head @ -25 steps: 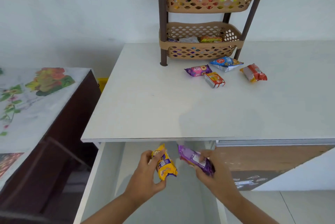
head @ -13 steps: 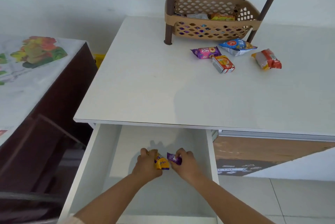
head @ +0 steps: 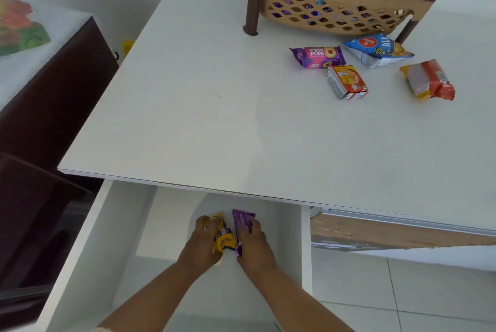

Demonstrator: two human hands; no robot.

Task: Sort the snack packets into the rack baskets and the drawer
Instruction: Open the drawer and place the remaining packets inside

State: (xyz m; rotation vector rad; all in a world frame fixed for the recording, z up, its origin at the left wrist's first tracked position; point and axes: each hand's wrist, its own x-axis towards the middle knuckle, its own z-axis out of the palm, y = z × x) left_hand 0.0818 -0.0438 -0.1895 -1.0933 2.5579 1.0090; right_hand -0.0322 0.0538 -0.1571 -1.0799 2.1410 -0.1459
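Both my hands are down inside the open white drawer (head: 86, 245) under the table. My left hand (head: 200, 244) grips a yellow snack packet (head: 224, 240). My right hand (head: 255, 244) grips a purple snack packet (head: 241, 224) right beside it. On the table lie a purple Pops packet (head: 318, 56), a blue packet (head: 377, 49), an orange and silver packet (head: 346, 82) and a red and orange packet (head: 428, 80). The tan rack basket (head: 341, 6) behind them holds several packets.
The white table (head: 188, 106) overhangs the back of the drawer. A dark cabinet (head: 48, 90) with a flowered cloth stands to the left. Tiled floor (head: 402, 286) shows to the right of the drawer.
My hands have carried both packets from above the drawer down and deeper into it, close together. The camera has tilted down and moved closer to the table.
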